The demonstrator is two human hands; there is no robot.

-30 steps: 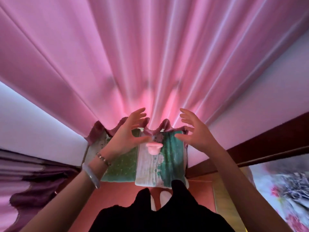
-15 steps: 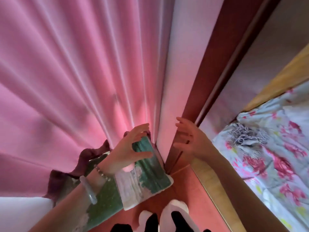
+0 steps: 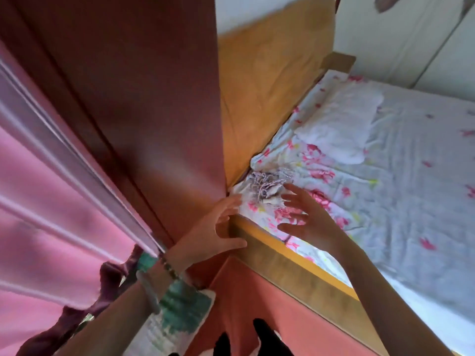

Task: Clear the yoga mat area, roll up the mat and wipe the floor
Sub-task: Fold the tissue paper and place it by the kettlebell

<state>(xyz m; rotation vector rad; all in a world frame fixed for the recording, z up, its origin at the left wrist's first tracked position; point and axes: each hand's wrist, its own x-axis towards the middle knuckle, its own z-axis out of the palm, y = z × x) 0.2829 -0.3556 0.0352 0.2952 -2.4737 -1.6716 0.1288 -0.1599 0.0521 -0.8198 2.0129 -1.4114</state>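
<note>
The green and white rolled mat stands on end in the corner at the lower left, partly hidden by my left forearm. My left hand hovers with spread fingers near the corner of the bed frame, holding nothing. My right hand is open above the floral sheet, fingers spread, close to a grey tasselled cloth lying at the bed's near corner. Neither hand touches the mat.
A bed with a flowered sheet and white pillow fills the right. Its wooden side rail runs diagonally. A dark red cabinet panel stands in the middle, pink curtains on the left, reddish floor below.
My view has swung right from the curtain to the bed. My left hand has left the top of the standing mat; both hands now reach toward the bed's corner.
</note>
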